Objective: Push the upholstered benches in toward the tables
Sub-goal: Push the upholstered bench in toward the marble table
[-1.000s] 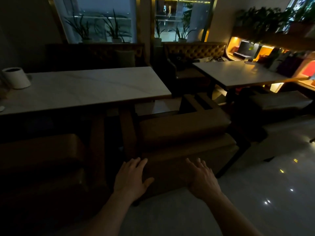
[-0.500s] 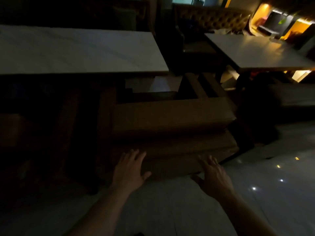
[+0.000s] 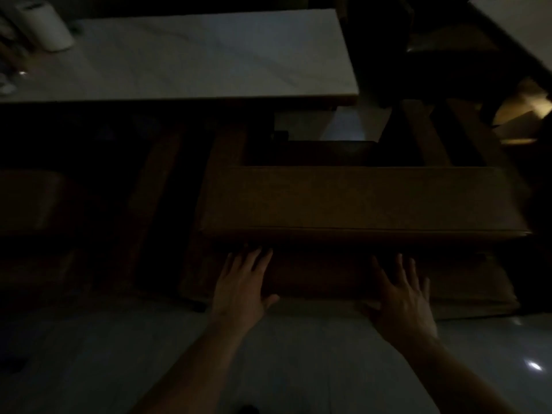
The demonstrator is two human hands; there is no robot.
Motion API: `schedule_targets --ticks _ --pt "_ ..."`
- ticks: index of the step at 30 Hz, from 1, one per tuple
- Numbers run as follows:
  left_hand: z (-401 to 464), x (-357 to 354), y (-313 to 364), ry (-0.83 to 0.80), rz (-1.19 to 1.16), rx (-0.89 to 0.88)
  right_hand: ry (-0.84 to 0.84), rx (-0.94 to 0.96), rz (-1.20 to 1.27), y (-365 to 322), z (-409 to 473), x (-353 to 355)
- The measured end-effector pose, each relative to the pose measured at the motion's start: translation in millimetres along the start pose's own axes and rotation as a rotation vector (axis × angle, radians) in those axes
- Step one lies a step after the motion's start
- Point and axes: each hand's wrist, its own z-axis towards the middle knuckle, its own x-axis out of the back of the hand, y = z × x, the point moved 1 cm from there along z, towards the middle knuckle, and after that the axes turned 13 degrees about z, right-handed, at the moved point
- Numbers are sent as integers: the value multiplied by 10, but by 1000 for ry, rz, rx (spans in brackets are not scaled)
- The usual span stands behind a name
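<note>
Pale marble-look rectangular worktop (image 3: 191,55) spans the far side; the brown upholstered bench (image 3: 358,201) stands on the glossy grey floor (image 3: 89,354) just short of it, offset to the right. Risk: an uneven shove could skew the bench so it catches the worktop's dark base. Room is dim, so clearance there cannot be judged. Left hand (image 3: 242,285) and right hand (image 3: 403,297) press flat on its near side, fingers (image 3: 257,258) straight, gripping nothing. Palms may slip on smooth upholstery.
</note>
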Motion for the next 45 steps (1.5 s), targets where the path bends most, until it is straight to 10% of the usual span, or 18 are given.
schedule_targets --ticks 45 --pt "-12 -216 -493 87 20 44 61 2 8 -304 29 -333"
